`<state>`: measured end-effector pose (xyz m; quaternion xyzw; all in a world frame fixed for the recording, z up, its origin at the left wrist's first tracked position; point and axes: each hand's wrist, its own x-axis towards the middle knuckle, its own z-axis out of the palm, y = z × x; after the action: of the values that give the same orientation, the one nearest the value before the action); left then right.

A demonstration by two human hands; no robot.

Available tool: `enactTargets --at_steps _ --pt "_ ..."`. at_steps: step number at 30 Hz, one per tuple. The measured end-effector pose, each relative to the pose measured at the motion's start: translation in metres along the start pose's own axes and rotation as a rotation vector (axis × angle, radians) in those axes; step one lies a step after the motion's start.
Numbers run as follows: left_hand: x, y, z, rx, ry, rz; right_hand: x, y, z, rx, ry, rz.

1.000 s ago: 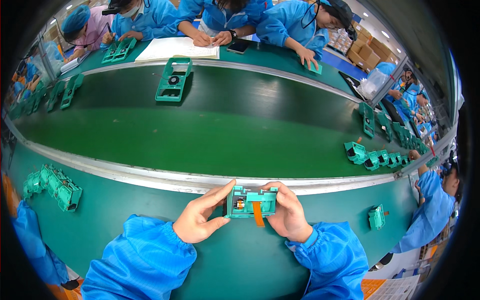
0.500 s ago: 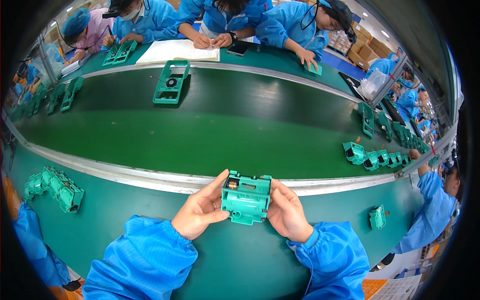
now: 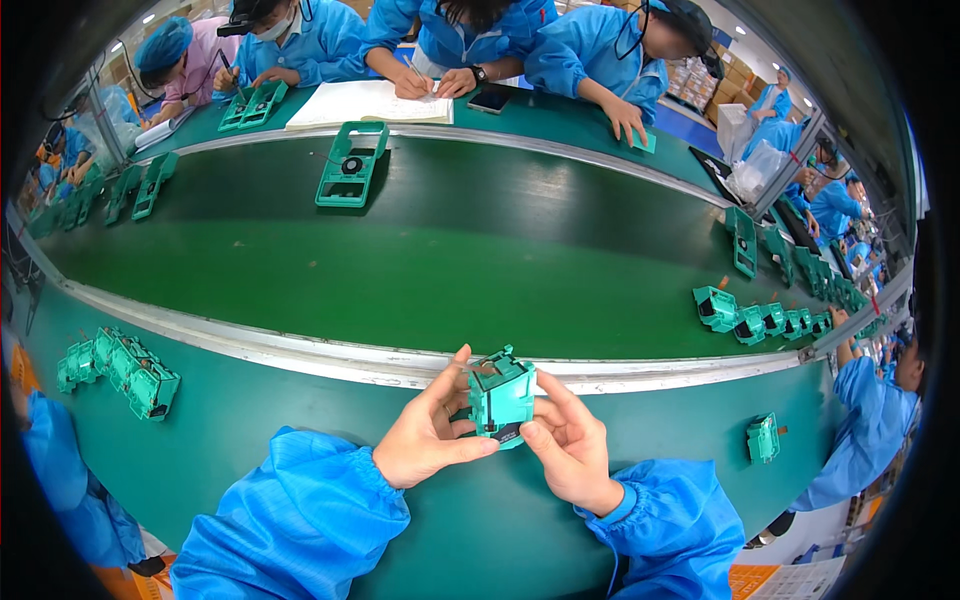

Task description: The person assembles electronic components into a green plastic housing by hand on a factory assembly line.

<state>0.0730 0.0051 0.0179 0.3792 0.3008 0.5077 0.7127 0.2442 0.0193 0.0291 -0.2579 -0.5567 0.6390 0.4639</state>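
Observation:
Between my hands, above the near table edge, is a green plastic housing (image 3: 503,393) with dark parts at its lower side. My left hand (image 3: 425,430) is closed around its left side, thumb at the lower edge. My right hand (image 3: 575,445) grips the right side, with thumb and fingers near its lower corner. The housing is tilted, one narrow side toward me; its far side is hidden. A cluster of similar green housings (image 3: 135,372) lies on the table at the left. One single green housing (image 3: 763,438) rests at the right, with a small orange tab.
Beyond a metal rail (image 3: 330,352) runs a green conveyor belt (image 3: 420,260). It carries a green frame with a round black fan (image 3: 352,166) and a row of housings (image 3: 716,308) at right. Co-workers sit across it, one writing in an open notebook (image 3: 370,104). A blue sleeve (image 3: 862,430) is at right.
My hands have turned the housing, so a narrow side now shows instead of the broad face with the cylindrical bulge. My right hand's fingers have shifted toward its lower corner.

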Motion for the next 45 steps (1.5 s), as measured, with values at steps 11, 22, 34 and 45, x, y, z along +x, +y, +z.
enactTargets --at_steps 11,22,34,45 --pt "-0.003 0.000 -0.015 -0.671 -0.207 -0.247 -0.001 0.001 -0.010 -0.894 -0.064 -0.464" --pt "-0.001 -0.004 -0.014 -0.832 -0.221 -0.224 0.002 0.000 -0.015 -0.870 -0.056 -0.545" --pt "-0.010 -0.012 -0.021 -0.679 -0.076 -0.216 0.002 0.007 -0.008 -0.784 -0.064 -0.389" --pt "-0.003 -0.001 -0.011 -0.413 -0.143 -0.067 0.009 0.019 -0.022 -0.601 -0.044 -0.240"
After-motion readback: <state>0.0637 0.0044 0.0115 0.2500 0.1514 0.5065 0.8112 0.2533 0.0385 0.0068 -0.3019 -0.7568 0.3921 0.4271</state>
